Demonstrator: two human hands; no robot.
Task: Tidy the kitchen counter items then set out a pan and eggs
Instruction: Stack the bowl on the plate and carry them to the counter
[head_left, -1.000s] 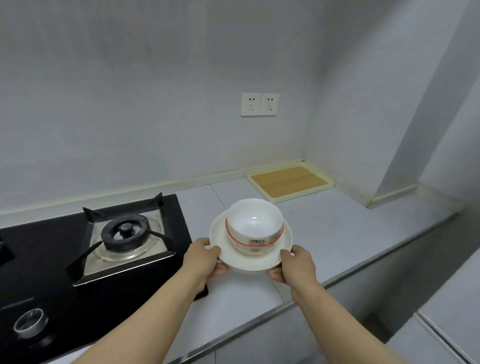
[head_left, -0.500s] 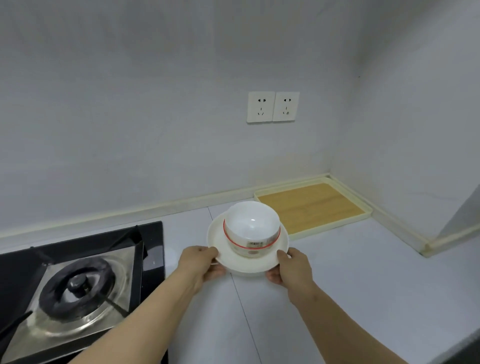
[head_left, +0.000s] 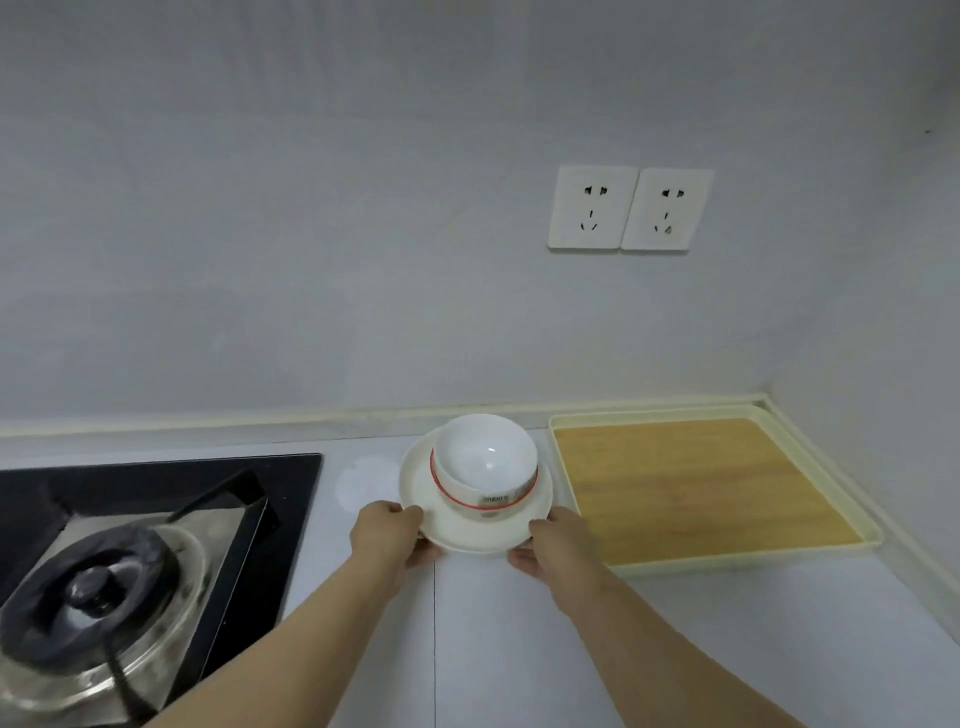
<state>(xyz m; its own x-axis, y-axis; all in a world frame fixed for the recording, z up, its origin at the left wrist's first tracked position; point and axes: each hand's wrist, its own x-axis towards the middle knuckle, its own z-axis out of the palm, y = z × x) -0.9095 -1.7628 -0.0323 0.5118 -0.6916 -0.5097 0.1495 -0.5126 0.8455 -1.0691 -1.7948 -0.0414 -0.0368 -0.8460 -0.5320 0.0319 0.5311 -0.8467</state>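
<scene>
A white plate (head_left: 457, 530) carries a white bowl (head_left: 483, 462) with a red band around its outside. My left hand (head_left: 387, 535) grips the plate's near-left rim and my right hand (head_left: 558, 545) grips its near-right rim. The plate hovers low over the grey counter (head_left: 519, 649), tilted slightly, close to the back wall and just left of the tray. The fingers under the plate are hidden. No pan or eggs are in view.
A cream tray with a wooden base (head_left: 696, 488) lies in the right back corner. A black gas hob with a burner (head_left: 98, 587) fills the left side. Two wall sockets (head_left: 628, 208) sit above the counter.
Both hands have carried the plate and bowl away from me toward the back wall, beside the tray. The view has closed in on the counter's back corner.
</scene>
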